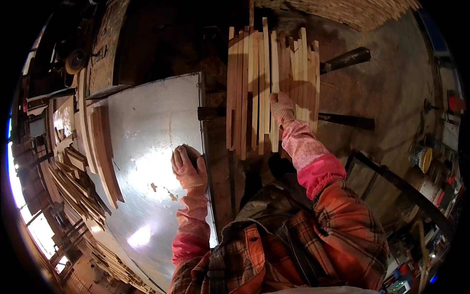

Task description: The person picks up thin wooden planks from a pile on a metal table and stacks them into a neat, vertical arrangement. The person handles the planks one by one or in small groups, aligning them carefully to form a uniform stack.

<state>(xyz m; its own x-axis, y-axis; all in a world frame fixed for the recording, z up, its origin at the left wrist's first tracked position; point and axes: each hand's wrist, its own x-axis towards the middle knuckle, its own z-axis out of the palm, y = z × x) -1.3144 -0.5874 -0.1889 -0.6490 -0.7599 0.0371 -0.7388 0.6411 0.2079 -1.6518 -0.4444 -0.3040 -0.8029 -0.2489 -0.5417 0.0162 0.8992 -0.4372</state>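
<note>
My right hand (282, 109), in a knit glove or cuff, closes on the near end of a pale wooden strip (274, 61). That strip lies over a stack of long wooden strips (240, 93), some pale, some reddish brown. My left hand (185, 169) rests on the shiny metal tabletop (142, 112) near its right edge, fingers stretched forward. A dark patch beside those fingers could be shadow; I cannot tell. Pink sleeve covers reach over both forearms.
Dark support bars (346, 121) stick out under the stack. Brown boards (104, 152) lie along the tabletop's left side, with a heap of thin offcuts (76, 181) beyond. More stacked strips (342, 11) stand at the far right. A dark metal frame (401, 188) is on my right.
</note>
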